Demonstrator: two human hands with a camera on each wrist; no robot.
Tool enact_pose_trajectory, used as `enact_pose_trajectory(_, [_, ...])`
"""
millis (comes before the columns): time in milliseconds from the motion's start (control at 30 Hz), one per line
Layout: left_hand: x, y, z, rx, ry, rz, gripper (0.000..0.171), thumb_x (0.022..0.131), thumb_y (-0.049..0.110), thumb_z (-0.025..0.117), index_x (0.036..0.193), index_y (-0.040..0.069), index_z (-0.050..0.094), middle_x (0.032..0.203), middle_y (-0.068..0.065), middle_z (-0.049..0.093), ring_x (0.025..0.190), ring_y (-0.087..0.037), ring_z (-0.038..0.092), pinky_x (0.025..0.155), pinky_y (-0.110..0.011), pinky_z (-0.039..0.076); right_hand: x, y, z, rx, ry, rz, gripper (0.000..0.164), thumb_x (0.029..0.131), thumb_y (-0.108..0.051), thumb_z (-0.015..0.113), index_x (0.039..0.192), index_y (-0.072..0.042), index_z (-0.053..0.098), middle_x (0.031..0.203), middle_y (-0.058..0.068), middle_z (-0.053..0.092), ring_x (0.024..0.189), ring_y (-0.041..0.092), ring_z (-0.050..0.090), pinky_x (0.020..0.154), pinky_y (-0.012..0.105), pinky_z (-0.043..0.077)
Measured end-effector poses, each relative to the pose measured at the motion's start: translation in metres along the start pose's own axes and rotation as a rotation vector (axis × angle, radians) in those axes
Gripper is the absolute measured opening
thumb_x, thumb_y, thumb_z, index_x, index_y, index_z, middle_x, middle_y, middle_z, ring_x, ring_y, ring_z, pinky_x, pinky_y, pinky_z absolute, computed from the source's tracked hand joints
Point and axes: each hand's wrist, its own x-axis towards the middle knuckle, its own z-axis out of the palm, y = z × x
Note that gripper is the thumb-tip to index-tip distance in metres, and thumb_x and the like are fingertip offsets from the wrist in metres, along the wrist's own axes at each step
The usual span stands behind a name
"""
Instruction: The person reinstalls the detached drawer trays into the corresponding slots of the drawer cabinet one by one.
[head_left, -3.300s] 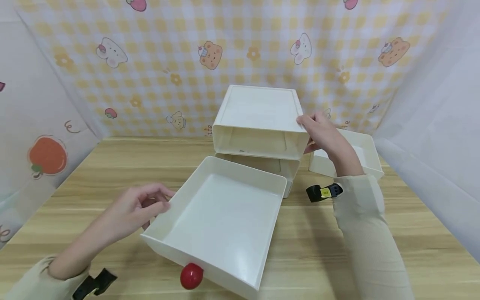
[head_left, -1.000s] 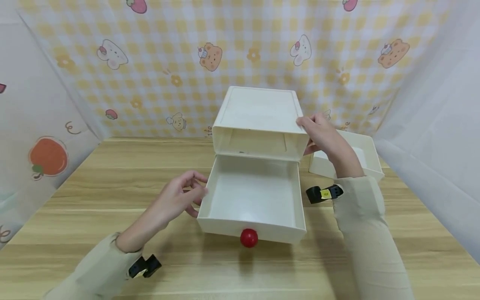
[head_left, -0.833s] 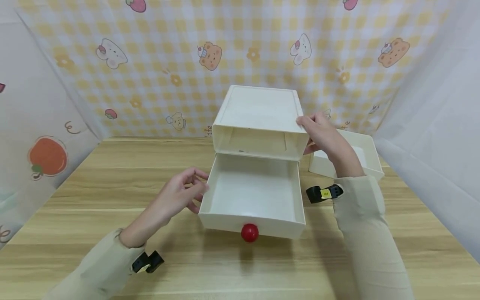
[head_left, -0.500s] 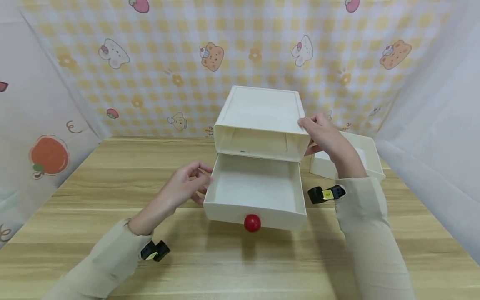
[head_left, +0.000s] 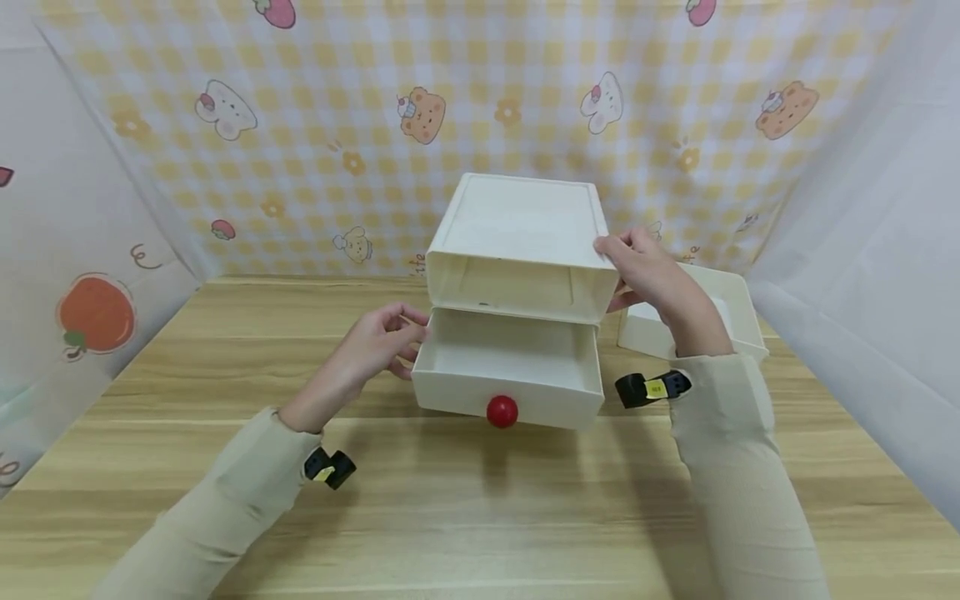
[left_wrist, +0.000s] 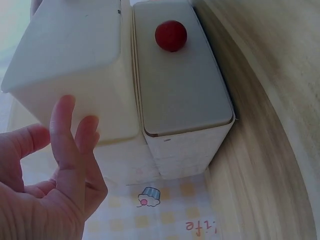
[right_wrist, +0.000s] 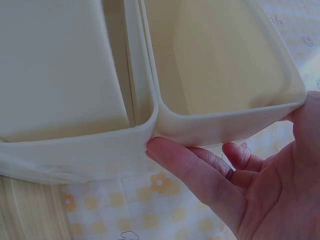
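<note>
Drawer (head_left: 510, 367), plain creamy white, shallow and boxy, juts partly from the middle of three stacked casings (left_wrist: 125, 160), a round red knob (head_left: 502, 412) on its front at six o'clock. At its nine o'clock the left hand (head_left: 375, 342), barely parted, pinches the side wall, fingers bent outside, thumb at the rim. Toward two, the right hand (head_left: 648, 271), spread wider, grips the upper casing (head_left: 525, 218), thumb on top. One lower drawer (left_wrist: 187, 87) sits closed, bearing a second red knob (left_wrist: 171, 36); one loose tray (head_left: 738, 304) lies toward three o'clock on the table (head_left: 112, 433).
</note>
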Motion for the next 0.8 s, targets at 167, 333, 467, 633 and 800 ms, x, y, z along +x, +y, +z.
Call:
enact_pose_trajectory(167, [0.006, 0.003, -0.001, 0.021, 0.008, -0.008, 0.029, 0.091, 0.018, 0.052, 0.112, -0.002, 0.052, 0.100, -0.013, 0.059, 0.070, -0.014, 0.063, 0.059, -0.028, 0.056, -0.001, 0.000, -0.001, -0.002, 0.001, 0.005, 0.036, 0.096, -0.041, 0.037, 0.104, -0.006, 0.033, 0.111, 0.009, 0.036, 0.078, 0.020, 0.056, 0.063, 0.030, 0.056])
enact_pose_trajectory(333, [0.008, 0.003, 0.000, 0.063, 0.019, 0.001, 0.028, 0.093, 0.020, 0.052, 0.112, -0.002, 0.053, 0.103, -0.014, 0.058, 0.073, -0.015, 0.063, 0.061, -0.029, 0.057, 0.000, 0.000, 0.000, -0.003, 0.003, 0.010, 0.035, 0.096, -0.041, 0.038, 0.103, -0.008, 0.033, 0.111, 0.009, 0.036, 0.076, 0.019, 0.055, 0.062, 0.030, 0.056])
enact_pose_trajectory(467, [0.004, 0.006, 0.003, 0.134, 0.057, 0.037, 0.028, 0.093, 0.022, 0.055, 0.111, 0.001, 0.053, 0.103, -0.015, 0.057, 0.078, -0.019, 0.064, 0.062, -0.031, 0.058, 0.000, 0.000, 0.000, -0.007, 0.008, 0.017, 0.035, 0.096, -0.042, 0.038, 0.103, -0.008, 0.033, 0.109, 0.008, 0.036, 0.075, 0.018, 0.053, 0.062, 0.030, 0.056])
enact_pose_trajectory(633, [-0.011, 0.017, 0.010, 0.343, 0.193, 0.184, 0.027, 0.092, 0.029, 0.057, 0.109, 0.007, 0.054, 0.101, -0.008, 0.060, 0.080, -0.020, 0.062, 0.061, -0.029, 0.056, 0.000, -0.001, 0.000, -0.016, 0.006, 0.025, 0.039, 0.095, -0.043, 0.038, 0.107, -0.006, 0.033, 0.109, 0.007, 0.034, 0.077, 0.019, 0.048, 0.064, 0.030, 0.055])
enact_pose_trajectory(800, [-0.031, 0.028, 0.030, 0.610, 0.296, 0.531, 0.019, 0.089, 0.022, 0.062, 0.102, 0.009, 0.061, 0.097, -0.003, 0.063, 0.086, -0.019, 0.060, 0.070, -0.029, 0.054, -0.001, -0.002, 0.000, -0.015, 0.002, 0.023, 0.039, 0.096, -0.043, 0.038, 0.107, -0.005, 0.033, 0.108, 0.008, 0.035, 0.076, 0.018, 0.050, 0.063, 0.030, 0.056])
